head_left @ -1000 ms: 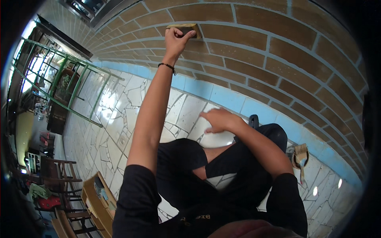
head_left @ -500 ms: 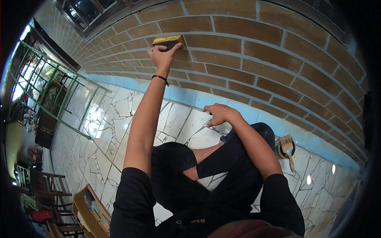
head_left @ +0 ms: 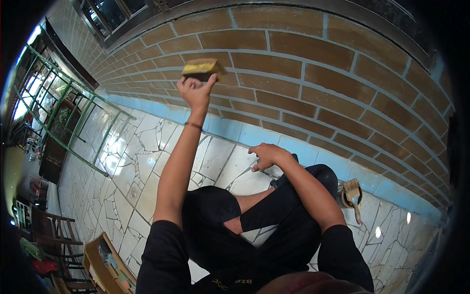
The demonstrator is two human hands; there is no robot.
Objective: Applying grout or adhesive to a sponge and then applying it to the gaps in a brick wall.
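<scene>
My left hand (head_left: 197, 92) is raised in front of the brown brick wall (head_left: 289, 68) with pale blue-grey joints. Its thumb and fingers grip a yellow sponge (head_left: 200, 65) with a dark underside, slightly blurred. Whether the sponge touches the bricks I cannot tell. My right hand (head_left: 268, 156) hangs in the air beyond my bent leg, near the foot of the wall. Its fingers are apart and nothing is in them; the forearm lies over my knee.
A flat paintbrush (head_left: 353, 192) lies across a small container (head_left: 346, 202) right of my knee. Light blue skirting (head_left: 225, 128) runs along the wall's foot above a broken-stone floor (head_left: 147, 171). Left are a green metal frame (head_left: 81, 100), wooden chairs (head_left: 56, 232) and a wooden box (head_left: 95, 255).
My left hand has moved down in the picture with the sponge still in its grip, and the sponge has tilted. The right hand keeps its pose, slightly lower in view.
</scene>
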